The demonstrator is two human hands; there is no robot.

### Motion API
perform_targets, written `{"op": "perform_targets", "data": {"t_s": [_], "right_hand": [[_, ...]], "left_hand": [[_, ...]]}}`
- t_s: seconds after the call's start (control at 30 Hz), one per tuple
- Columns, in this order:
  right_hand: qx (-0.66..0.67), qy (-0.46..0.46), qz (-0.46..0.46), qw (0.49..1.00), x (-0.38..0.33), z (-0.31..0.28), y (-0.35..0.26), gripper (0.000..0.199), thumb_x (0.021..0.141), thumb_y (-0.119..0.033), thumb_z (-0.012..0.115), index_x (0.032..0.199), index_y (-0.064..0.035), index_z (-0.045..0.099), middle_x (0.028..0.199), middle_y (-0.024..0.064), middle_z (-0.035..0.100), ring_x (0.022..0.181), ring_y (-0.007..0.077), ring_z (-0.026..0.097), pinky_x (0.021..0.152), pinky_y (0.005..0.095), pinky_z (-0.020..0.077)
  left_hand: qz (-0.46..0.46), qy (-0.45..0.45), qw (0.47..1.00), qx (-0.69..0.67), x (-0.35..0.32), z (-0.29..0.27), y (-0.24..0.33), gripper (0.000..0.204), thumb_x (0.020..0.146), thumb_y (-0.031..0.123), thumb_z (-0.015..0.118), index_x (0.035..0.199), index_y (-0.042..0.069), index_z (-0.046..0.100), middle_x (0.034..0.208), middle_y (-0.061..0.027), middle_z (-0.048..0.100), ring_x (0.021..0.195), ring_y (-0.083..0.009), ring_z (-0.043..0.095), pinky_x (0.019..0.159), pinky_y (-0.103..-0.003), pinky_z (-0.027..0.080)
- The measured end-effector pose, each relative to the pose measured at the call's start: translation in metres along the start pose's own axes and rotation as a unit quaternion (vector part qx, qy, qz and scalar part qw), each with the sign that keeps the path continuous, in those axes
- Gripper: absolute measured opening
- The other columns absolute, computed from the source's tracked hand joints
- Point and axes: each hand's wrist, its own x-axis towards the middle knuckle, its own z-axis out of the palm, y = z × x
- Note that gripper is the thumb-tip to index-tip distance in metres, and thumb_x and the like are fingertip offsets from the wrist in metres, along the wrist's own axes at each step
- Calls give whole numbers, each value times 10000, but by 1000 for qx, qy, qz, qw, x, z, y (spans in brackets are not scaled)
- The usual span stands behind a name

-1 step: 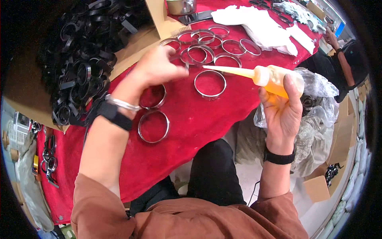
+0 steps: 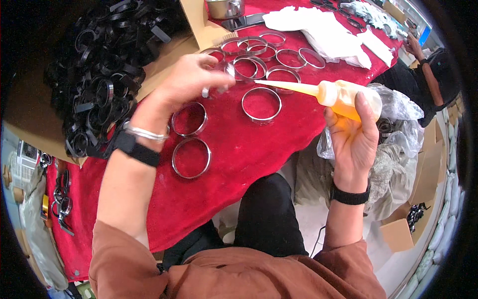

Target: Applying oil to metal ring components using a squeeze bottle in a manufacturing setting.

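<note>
My right hand [image 2: 352, 134] is closed around a clear squeeze bottle [image 2: 343, 101] of orange-yellow liquid. The bottle's long tapered nozzle points left, its tip near a group of thin metal rings [image 2: 261, 104] on the red cloth. My left hand [image 2: 191, 79] hovers at the left of that group, its curled fingers smeared by motion. A shiny grey edge shows by its fingertips, and I cannot tell whether it is a ring in the grip. Closer to me, two rings lie apart from the group, one [image 2: 191, 158] nearer than the other [image 2: 189, 119].
A cardboard box [image 2: 164, 62] heaped with black bands [image 2: 104, 84] stands at the left. White cloths [image 2: 318, 32], a dark flat object [image 2: 244, 22] and a metal pot [image 2: 225, 8] lie farther back. Plastic bags [image 2: 398, 107] and an open carton [image 2: 398, 234] are at right, with another person [image 2: 433, 79] beyond.
My left hand has shifted slightly to the left and turned, showing more of its fingers and the shiny edge beside them. My right hand keeps the bottle nearly still.
</note>
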Motion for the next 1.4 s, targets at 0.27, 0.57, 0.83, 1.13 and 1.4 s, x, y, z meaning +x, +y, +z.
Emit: {"op": "perform_targets", "data": {"t_s": [0.27, 0.57, 0.83, 1.13, 1.4], "right_hand": [[-147, -62, -84, 984, -3, 25, 9, 349, 732, 19, 714, 1035, -8, 545, 958, 99, 629, 850, 160, 630, 747, 287, 536], [-279, -85, -145, 946, -9, 33, 22, 432, 669, -50, 797, 1005, -24, 527, 944, 67, 628, 855, 126, 618, 751, 252, 517], [-289, -78, -107, 948, -7, 33, 22, 425, 662, -31, 792, 1001, -25, 535, 951, 72, 630, 849, 123, 616, 754, 246, 512], [65, 1, 178, 982, 11, -9, 17, 218, 840, -136, 606, 1017, -32, 533, 984, 121, 611, 906, 233, 622, 651, 350, 576], [64, 31, 96, 993, 9, -43, -1, 197, 841, -105, 604, 1023, -54, 549, 1012, 122, 622, 930, 253, 623, 684, 389, 572]], "left_hand": [[-15, -133, 890, -435, -36, -3, -2, 418, 861, 287, 534, 1150, -15, 539, 980, -129, 634, 823, -207, 633, 749, -344, 525], [-16, -115, 909, -399, -43, -1, 2, 409, 857, 273, 541, 1143, -20, 542, 977, -131, 633, 840, -207, 627, 734, -332, 521], [6, -123, 916, -382, -42, -2, 0, 404, 850, 247, 561, 1149, -24, 539, 985, -132, 626, 842, -211, 623, 714, -314, 516], [-7, -90, 950, -299, -46, 12, -2, 390, 814, 155, 610, 1149, -26, 526, 939, -95, 614, 810, -158, 607, 716, -285, 513], [129, 59, 925, 352, -51, 57, 12, 669, 580, 365, 812, 1067, -38, 591, 1025, -170, 576, 985, -268, 559, 870, -355, 449]]}}
